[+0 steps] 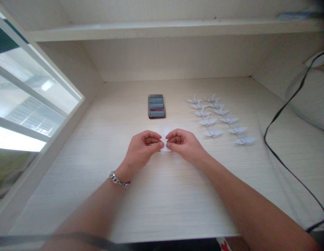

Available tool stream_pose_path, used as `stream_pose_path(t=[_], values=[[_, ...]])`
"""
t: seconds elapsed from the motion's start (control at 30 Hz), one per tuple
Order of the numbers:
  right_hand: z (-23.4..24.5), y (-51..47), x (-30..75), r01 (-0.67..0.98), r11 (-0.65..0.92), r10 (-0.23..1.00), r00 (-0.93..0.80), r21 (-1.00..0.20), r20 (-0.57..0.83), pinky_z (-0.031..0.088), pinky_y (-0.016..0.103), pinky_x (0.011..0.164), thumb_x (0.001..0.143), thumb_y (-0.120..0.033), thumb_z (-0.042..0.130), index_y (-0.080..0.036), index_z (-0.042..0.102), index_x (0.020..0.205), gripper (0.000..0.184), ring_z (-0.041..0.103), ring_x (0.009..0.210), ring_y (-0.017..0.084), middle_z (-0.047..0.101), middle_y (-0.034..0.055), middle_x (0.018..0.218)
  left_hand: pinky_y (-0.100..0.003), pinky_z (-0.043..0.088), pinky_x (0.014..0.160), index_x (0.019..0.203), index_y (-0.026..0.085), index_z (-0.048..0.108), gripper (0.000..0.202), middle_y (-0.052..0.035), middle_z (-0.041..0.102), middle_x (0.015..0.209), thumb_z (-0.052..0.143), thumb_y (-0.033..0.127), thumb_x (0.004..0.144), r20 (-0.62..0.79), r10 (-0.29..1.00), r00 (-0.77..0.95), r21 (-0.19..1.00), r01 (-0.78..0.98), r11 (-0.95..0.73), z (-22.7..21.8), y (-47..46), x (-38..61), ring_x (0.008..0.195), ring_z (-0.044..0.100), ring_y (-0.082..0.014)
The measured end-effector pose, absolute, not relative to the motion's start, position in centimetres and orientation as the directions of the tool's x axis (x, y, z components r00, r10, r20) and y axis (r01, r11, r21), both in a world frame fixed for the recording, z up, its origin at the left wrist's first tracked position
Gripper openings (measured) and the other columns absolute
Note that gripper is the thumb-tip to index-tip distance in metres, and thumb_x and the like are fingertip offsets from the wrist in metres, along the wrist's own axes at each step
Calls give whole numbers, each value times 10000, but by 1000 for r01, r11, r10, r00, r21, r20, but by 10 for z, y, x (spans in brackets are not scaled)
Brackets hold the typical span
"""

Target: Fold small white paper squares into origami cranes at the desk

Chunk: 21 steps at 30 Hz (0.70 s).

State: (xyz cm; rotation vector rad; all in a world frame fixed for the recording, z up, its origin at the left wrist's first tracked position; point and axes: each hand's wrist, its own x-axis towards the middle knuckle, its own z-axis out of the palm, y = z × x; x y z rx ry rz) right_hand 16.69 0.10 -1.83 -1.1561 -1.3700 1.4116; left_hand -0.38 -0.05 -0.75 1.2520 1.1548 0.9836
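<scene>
My left hand (143,146) and my right hand (184,143) meet at the middle of the pale wooden desk (162,209), fingers curled and pinched together. Between the fingertips is a small piece of white paper (166,139), mostly hidden by the fingers and washed out against the desk. A metal chain bracelet (118,180) sits on my left wrist. To the right of my hands lie several folded white paper cranes (219,118) in two slanting rows.
A dark phone (156,106) lies flat beyond my hands. A black cable (290,139) runs down the desk's right side. A window (26,101) is on the left; a shelf (162,29) overhangs the back wall.
</scene>
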Motion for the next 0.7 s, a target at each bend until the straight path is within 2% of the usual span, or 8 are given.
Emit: stream_pose_path(t=[0.17, 0.27, 0.4, 0.53, 0.7], values=[[-19, 2, 167, -19, -105, 970, -223, -994, -99, 514, 251, 586, 627, -88, 575, -163, 577, 823, 210, 615, 688, 134, 631, 14, 732, -218, 495, 606, 816, 126, 604, 263, -25, 660, 703, 729, 236, 613, -112, 980, 162, 993, 48, 106, -8, 0, -3, 634, 612, -112], [-20, 2, 168, -48, -107, 966, -241, -993, -93, 524, 275, 614, 660, -123, 584, -170, 563, 879, 226, 614, 709, 140, 628, 17, 746, -221, 499, 617, 817, 128, 602, 258, -29, 663, 717, 724, 241, 619, -97, 984, 147, 995, 49, 91, -8, 1, -3, 654, 618, -117], [-21, -1, 166, 44, -3, 973, -231, -999, -13, 494, 272, 620, 681, -191, 631, -171, 552, 879, 215, 600, 681, 135, 617, 15, 736, -237, 508, 619, 833, 134, 597, 243, -24, 660, 709, 703, 239, 640, -88, 980, 178, 995, 71, 77, -10, 0, -3, 645, 622, -123], [-17, -4, 165, 132, 52, 964, -267, -990, 15, 473, 271, 629, 700, -171, 609, -182, 535, 874, 189, 603, 692, 140, 619, 14, 747, -241, 506, 635, 828, 134, 607, 222, -35, 669, 730, 693, 216, 642, -95, 964, 247, 991, 118, 68, -9, -1, -3, 667, 627, -131], [-16, -2, 170, 51, -5, 955, -295, -999, -20, 455, 249, 606, 669, -131, 618, -184, 502, 853, 223, 598, 674, 130, 614, -1, 725, -217, 493, 611, 811, 127, 630, 186, -39, 676, 734, 679, 187, 642, -139, 955, 264, 983, 155, 100, -4, -1, -5, 655, 618, -123]])
